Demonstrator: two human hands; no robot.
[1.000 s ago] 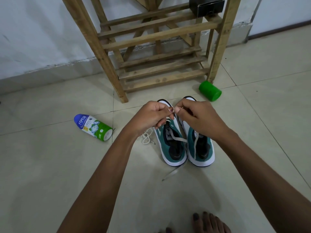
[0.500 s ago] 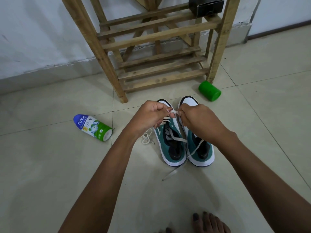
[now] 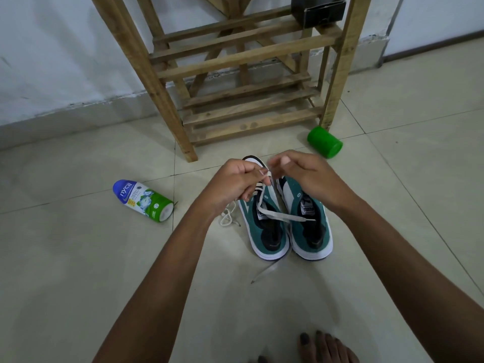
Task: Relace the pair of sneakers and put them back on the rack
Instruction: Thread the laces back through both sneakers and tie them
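While the left hand (image 3: 237, 183) pinches the white lace (image 3: 267, 176) above the left sneaker (image 3: 264, 226) on the floor, the right hand (image 3: 311, 179), nearer the lace's free stretch, curls beside it, its grip unclear.

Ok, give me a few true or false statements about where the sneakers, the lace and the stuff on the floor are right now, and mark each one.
1. Both sneakers stand on the floor, not on the wooden rack. True.
2. The left hand pinches a white lace above the left sneaker. True.
3. The green cup stands upright on the rack's bottom shelf. False: it lies on its side on the floor beside the rack's right leg.
4. The talc bottle lies on the floor to the left of the sneakers. True.
5. The right sneaker is fully laced. False: its eyelets look empty, and a loose lace lies across it.
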